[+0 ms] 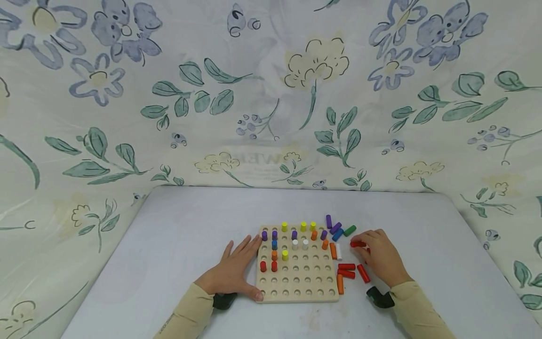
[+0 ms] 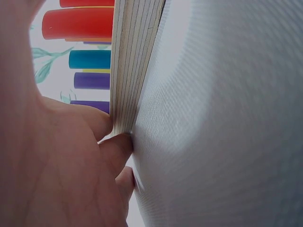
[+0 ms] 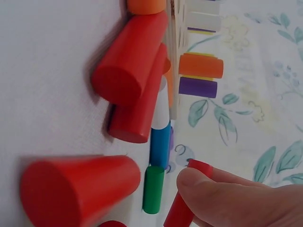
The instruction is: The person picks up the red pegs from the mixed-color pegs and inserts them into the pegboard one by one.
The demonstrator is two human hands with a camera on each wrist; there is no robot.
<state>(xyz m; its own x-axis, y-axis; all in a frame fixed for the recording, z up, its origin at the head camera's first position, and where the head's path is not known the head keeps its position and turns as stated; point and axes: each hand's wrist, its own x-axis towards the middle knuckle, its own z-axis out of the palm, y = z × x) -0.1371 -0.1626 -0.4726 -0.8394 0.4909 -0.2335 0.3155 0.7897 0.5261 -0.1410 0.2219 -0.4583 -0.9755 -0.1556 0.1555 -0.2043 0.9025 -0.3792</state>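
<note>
A wooden pegboard (image 1: pixel 300 298) lies on the table, with several coloured pegs upright in its left columns and back rows. My left hand (image 1: pixel 232 270) rests along its left edge, fingers spread toward the far corner and thumb at the near one. In the left wrist view, fingertips touch the board's layered side (image 2: pixel 129 71). Right of the board, my right hand (image 1: pixel 381 256) pinches a red peg (image 3: pixel 181 208) between thumb and fingers, just above the table. Loose red pegs (image 1: pixel 363 273) lie close by that hand. Part of the pinched peg is hidden by the thumb.
Along the board's right side lie loose orange (image 1: pixel 340 284), white (image 1: pixel 338 251), blue (image 1: pixel 337 235), green (image 1: pixel 349 230) and purple (image 1: pixel 329 221) pegs. Behind the white table (image 1: pixel 190 212) hangs a flowered cloth (image 1: pixel 271 117). Dark wrist devices (image 1: pixel 379 297) sit under both wrists.
</note>
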